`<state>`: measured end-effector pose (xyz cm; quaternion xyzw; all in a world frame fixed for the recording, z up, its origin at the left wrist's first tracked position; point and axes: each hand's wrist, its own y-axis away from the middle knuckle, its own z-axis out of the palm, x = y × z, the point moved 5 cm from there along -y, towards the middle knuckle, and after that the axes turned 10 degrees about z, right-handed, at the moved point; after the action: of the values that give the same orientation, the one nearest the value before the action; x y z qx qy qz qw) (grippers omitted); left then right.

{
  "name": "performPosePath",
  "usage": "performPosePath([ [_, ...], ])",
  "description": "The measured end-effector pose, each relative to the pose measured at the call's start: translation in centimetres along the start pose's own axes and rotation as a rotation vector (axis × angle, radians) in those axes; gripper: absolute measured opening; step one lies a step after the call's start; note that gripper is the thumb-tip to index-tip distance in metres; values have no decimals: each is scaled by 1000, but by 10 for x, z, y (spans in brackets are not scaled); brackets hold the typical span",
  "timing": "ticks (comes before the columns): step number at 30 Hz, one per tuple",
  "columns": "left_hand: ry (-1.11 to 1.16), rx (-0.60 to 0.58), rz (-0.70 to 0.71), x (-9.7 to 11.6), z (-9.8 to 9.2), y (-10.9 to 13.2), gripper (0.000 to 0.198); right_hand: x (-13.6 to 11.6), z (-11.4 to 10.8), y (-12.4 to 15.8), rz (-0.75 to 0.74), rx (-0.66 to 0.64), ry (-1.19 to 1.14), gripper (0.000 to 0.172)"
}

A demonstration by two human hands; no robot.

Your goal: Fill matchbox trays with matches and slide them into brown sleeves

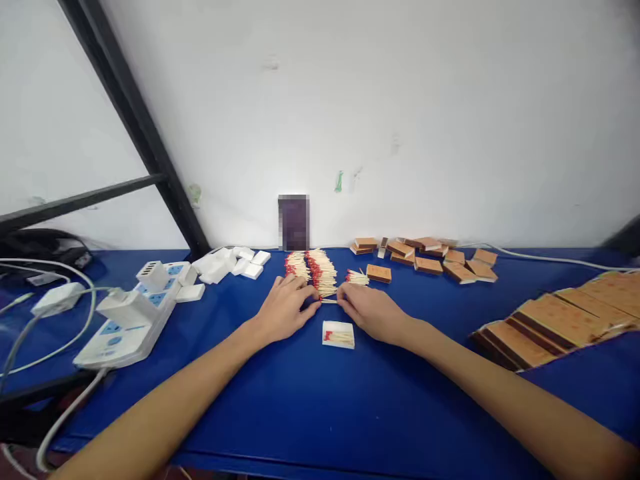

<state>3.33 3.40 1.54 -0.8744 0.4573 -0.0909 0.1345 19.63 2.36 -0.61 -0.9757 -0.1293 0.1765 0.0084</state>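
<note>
Red-tipped matchsticks (pixel 323 270) lie in two side-by-side rows on the blue table, and a smaller bunch of matchsticks (pixel 357 277) is beside them on the right. My left hand (pixel 286 308) has its curled fingers at the front of the rows, thumb and forefinger closed at the red heads of a few matchsticks. At the plain ends of these same sticks, my right hand (pixel 374 312) is closed, its fingers bent and partly hidden. Just in front of both hands sits a white matchbox tray (pixel 339 343) with some matchsticks in it.
White matchbox trays (pixel 216 267) are piled at the back left, beside a power strip (pixel 143 327) with plugs and cables. Orange-brown matchboxes (pixel 428 265) are scattered at the back right. Flat matchbox sleeves (pixel 555 323) overlap at the right. A dark rectangular object (pixel 295 223) leans against the wall.
</note>
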Motion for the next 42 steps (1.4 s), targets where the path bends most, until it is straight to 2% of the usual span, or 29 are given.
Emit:
performPosePath([
  [5,15,-28,47,3,-2,-2,18,1,-6,13,-48,-31,-39,15],
  [11,27,-1,90,6,-4,0,18,-2,-15,23,-89,-68,-75,17],
  [20,8,20,70,3,-1,2,18,-15,-35,45,-148,-231,-164,23],
  [24,-21,55,16,1,-2,2,16,-17,-38,48,-161,-260,-149,23],
  [31,-43,15,22,1,0,3,22,-16,-35,49,-171,-306,-159,24],
  [42,-91,44,39,1,2,-11,18,-22,-35,49,-183,-285,-145,23],
])
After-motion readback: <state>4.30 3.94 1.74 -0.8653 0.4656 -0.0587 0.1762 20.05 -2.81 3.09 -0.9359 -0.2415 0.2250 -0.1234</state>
